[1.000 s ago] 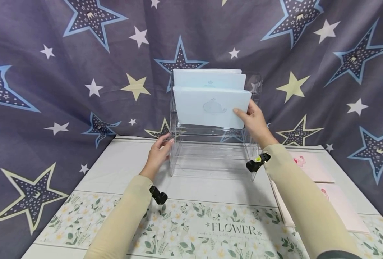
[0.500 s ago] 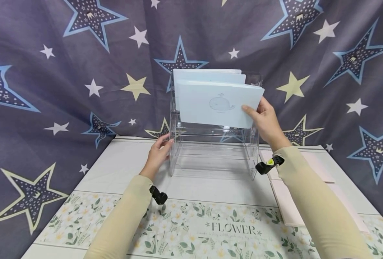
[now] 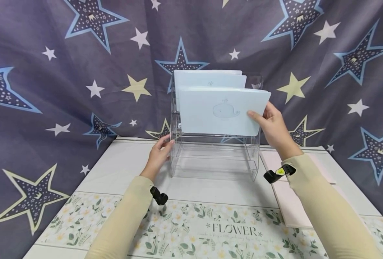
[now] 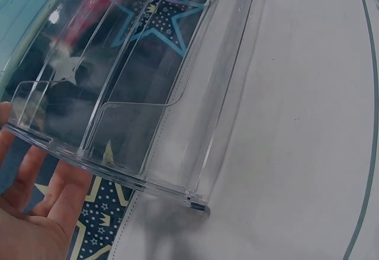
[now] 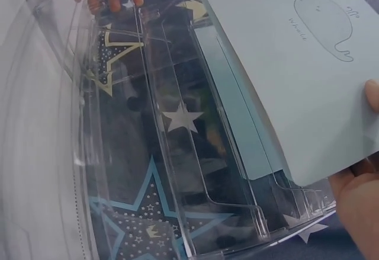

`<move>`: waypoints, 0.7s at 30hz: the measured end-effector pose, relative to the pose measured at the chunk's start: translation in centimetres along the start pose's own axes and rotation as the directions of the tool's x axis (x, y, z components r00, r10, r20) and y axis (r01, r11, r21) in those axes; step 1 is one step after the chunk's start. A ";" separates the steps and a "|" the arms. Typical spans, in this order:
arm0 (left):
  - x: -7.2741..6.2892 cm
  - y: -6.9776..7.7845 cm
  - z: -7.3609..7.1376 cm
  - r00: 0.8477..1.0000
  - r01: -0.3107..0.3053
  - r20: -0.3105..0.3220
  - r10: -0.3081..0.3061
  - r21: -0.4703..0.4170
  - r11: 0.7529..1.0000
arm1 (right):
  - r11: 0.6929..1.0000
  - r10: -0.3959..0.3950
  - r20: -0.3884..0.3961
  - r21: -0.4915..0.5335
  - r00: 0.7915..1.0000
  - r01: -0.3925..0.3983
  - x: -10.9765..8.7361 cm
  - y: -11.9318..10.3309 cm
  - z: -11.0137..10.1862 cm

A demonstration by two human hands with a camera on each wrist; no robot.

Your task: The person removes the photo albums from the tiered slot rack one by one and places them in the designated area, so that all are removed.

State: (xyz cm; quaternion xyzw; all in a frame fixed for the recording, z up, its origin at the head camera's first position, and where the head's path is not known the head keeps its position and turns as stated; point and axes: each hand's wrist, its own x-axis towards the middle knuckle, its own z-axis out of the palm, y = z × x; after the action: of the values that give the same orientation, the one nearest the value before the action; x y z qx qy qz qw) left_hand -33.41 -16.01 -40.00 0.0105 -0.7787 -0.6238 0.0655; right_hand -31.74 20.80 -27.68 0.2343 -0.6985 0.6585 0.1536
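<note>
A light blue notebook [image 3: 207,117] with a whale drawing is pinched at its right edge by my right hand [image 3: 273,124], thumb on the front. It is held in front of the clear stepped rack [image 3: 214,169], overlapping its middle tiers in the head view. Behind it, in the upper tiers, stand other pale blue notebooks [image 3: 207,78], partly hidden. My left hand [image 3: 157,156] touches the rack's left side panel; in the left wrist view its fingers [image 4: 65,192] lie along the panel's outer face. The rack's lower tiers hold nothing.
Pale pink notebooks [image 3: 293,205] lie on the table to the right, partly under my right forearm. A white table cover with a floral band [image 3: 178,230] spreads in front of the rack. A dark star-patterned curtain [image 3: 114,54] hangs close behind.
The whale notebook has moved right and nearer to me with my right hand, rising slightly and then lowering. My left hand and the rack stay in place.
</note>
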 end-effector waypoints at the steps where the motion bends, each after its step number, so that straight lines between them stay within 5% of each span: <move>1: 0.0 0.0 0.0 1.000 -0.001 0.001 0.001 -0.001 1.000 | 1.000 0.003 0.007 -0.003 1.000 -0.003 -0.3 -0.1 -0.1; 12: 0.0 -0.1 0.0 1.000 -0.002 -0.011 0.001 -0.015 1.000 | 1.000 -0.005 0.074 -0.015 0.997 0.006 -2.7 -0.7 -1.0; 21: -0.1 0.0 0.1 1.000 -0.007 -0.005 0.007 -0.006 1.000 | 0.997 0.071 0.114 0.017 0.991 -0.073 -4.6 -1.0 -1.6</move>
State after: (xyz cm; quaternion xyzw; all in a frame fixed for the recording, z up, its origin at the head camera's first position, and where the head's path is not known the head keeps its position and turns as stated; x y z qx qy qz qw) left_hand -33.30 -15.93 -39.98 0.0090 -0.7766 -0.6260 0.0697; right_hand -27.47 22.94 -29.07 0.2475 -0.7071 0.6566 0.0873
